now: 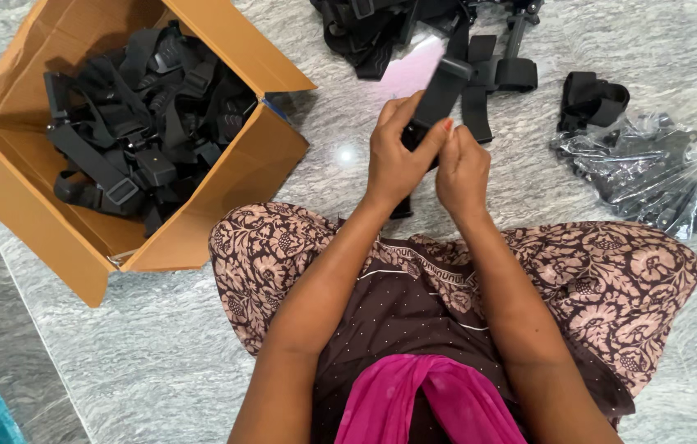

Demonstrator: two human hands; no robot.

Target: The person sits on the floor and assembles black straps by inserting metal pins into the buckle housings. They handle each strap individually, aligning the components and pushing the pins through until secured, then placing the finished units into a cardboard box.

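Your left hand (393,160) and right hand (462,168) are both clamped on a black strap piece (439,94), held above your lap. It looks light and stiff where the flat plastic part is, limp at the webbing; grip the flat part. Polished grey stone floor (159,362). Cardboard box (36,222) of straps far left; plastic bag (653,173) right.

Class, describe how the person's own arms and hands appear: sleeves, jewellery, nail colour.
Both forearms are bare, with no sleeves in view. The left hand and right hand show no rings, bangles or watch. One fingernail is painted orange-red.
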